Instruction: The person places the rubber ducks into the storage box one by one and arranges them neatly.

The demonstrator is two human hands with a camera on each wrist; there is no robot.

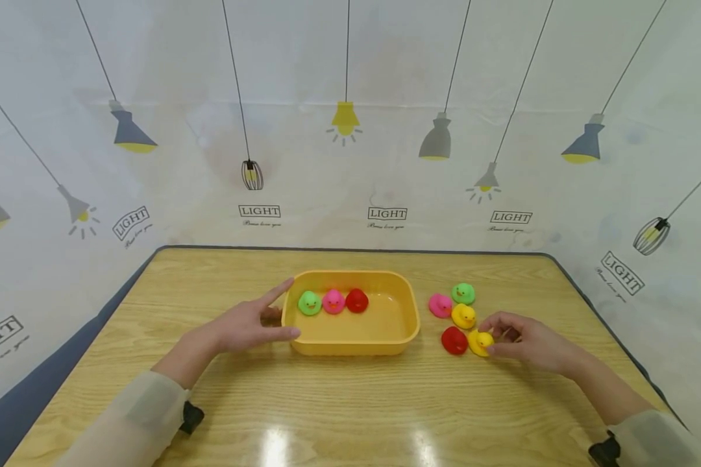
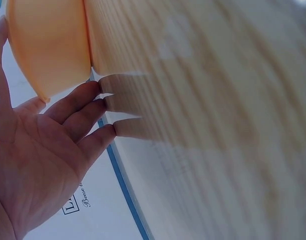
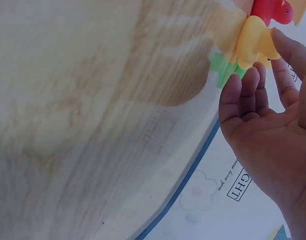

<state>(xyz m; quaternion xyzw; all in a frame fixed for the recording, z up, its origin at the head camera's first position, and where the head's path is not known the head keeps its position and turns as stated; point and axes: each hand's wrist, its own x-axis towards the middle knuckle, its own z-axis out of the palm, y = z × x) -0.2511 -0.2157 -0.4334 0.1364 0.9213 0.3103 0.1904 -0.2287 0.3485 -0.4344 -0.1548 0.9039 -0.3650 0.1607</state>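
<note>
My left hand [image 1: 242, 327] spreads at the left end of an orange plastic tray [image 1: 388, 321], index finger along the far corner, thumb over the near rim. In the left wrist view its other fingers [image 2: 75, 100] stretch out fairly straight by the tray's end wall [image 2: 50, 45]. Inside the tray sit a green duck [image 1: 309, 303], a pink duck [image 1: 333, 301] and a dark red duck [image 1: 357, 301] in a row. At the right, my right hand [image 1: 531, 340] pinches a yellow rubber duck [image 1: 480, 342] between thumb and index finger, its remaining fingers curled.
Close to the held duck are a red duck [image 1: 454, 340], another yellow duck [image 1: 464, 316], a pink duck [image 1: 441, 305] and a green duck [image 1: 463, 293]. Everything stands on a wood-grain table [image 1: 339, 402]. A lamp-printed cloth [image 1: 304, 155] rises behind and at both sides.
</note>
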